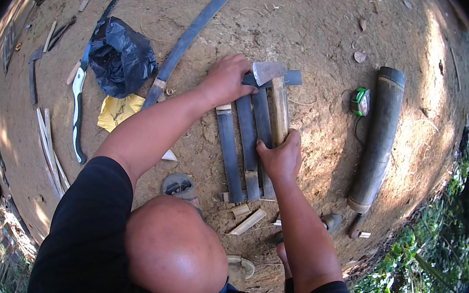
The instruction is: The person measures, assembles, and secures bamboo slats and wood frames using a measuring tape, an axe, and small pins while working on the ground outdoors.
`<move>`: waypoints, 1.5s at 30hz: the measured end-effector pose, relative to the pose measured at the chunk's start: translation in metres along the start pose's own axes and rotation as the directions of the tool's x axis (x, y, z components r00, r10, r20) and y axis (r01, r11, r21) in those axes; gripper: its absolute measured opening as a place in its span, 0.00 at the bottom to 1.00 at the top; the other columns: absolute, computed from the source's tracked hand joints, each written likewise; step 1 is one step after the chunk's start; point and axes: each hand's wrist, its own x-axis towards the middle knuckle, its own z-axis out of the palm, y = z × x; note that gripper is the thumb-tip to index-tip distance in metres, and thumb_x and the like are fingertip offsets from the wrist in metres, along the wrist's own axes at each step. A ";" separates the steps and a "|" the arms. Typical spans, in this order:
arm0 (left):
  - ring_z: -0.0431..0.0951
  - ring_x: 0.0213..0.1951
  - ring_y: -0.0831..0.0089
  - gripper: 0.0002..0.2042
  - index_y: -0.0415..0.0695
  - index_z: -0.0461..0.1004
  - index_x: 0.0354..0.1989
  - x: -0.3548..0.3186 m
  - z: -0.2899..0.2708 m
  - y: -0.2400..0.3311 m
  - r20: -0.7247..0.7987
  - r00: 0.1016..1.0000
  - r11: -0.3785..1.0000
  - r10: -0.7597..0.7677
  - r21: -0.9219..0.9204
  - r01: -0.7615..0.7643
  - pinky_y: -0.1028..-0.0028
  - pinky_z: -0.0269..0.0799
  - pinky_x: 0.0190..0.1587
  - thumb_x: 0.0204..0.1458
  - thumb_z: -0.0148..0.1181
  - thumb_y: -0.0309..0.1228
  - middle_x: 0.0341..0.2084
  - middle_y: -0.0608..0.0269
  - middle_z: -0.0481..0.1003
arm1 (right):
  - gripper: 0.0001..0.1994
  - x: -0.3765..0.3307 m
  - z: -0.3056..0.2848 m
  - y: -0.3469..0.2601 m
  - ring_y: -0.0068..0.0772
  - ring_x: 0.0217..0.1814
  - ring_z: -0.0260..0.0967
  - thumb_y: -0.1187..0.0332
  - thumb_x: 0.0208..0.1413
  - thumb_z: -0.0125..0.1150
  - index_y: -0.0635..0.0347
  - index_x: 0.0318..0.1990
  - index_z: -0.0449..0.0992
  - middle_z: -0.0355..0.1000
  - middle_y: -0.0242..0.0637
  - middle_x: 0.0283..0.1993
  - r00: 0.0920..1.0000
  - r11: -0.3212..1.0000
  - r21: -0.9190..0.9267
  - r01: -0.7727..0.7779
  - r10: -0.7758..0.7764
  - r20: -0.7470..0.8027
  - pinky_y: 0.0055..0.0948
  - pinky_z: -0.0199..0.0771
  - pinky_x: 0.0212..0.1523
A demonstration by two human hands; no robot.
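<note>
Several dark bamboo strips (pixel 228 151) lie side by side on the ground, pointing away from me. A short dark crosspiece (pixel 293 78) of bamboo lies across their far ends. My left hand (pixel 229 81) is closed over the left end of this crosspiece, the thumb at the strip tops. My right hand (pixel 282 158) is closed around the lower end of a hatchet's wooden handle (pixel 279 108), its thumb near the strips. The grey hatchet head (pixel 269 72) rests at the crosspiece. My palm hides the handle's butt.
Left lie a curved bamboo strip (pixel 185 41), black plastic bag (pixel 121 57), yellow paper (pixel 119 111) and a pruning saw (pixel 78 96). Right are a green tape measure (pixel 360 101) and a thick bamboo tube (pixel 379 139). Bamboo offcuts (pixel 247 222) lie near my feet.
</note>
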 end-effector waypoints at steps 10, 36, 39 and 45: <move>0.72 0.56 0.54 0.22 0.42 0.79 0.44 -0.001 0.002 -0.002 -0.004 0.999 0.998 0.052 0.028 -0.051 0.58 0.66 0.63 0.45 0.76 0.40 0.45 0.57 0.74 | 0.34 0.002 0.002 0.001 0.59 0.50 0.74 0.56 0.42 0.80 0.64 0.50 0.66 0.73 0.54 0.48 1.000 1.000 0.018 -0.001 0.001 -0.006 0.49 0.74 0.52; 0.71 0.59 0.55 0.23 0.42 0.78 0.47 0.001 0.003 -0.004 0.038 0.997 0.995 0.061 0.080 -0.064 0.57 0.63 0.66 0.47 0.74 0.42 0.48 0.57 0.74 | 0.32 0.008 0.000 0.006 0.58 0.47 0.77 0.60 0.42 0.83 0.67 0.49 0.69 0.76 0.55 0.44 1.000 0.999 0.041 0.007 -0.007 -0.011 0.48 0.76 0.50; 0.71 0.59 0.55 0.21 0.42 0.79 0.47 0.000 0.003 -0.006 0.034 0.998 0.996 0.061 0.067 -0.063 0.56 0.62 0.65 0.50 0.72 0.42 0.48 0.57 0.74 | 0.31 0.012 0.001 0.013 0.57 0.45 0.78 0.62 0.43 0.83 0.67 0.48 0.70 0.78 0.54 0.43 1.000 0.996 0.087 0.024 -0.023 -0.012 0.47 0.77 0.49; 0.74 0.57 0.56 0.16 0.43 0.81 0.46 0.003 0.003 -0.004 0.015 1.000 1.000 -0.013 0.029 0.012 0.54 0.62 0.63 0.57 0.66 0.41 0.47 0.57 0.77 | 0.31 0.012 -0.007 0.006 0.56 0.44 0.78 0.61 0.44 0.83 0.67 0.48 0.69 0.78 0.55 0.43 0.998 0.986 0.155 -0.062 0.056 0.040 0.47 0.77 0.49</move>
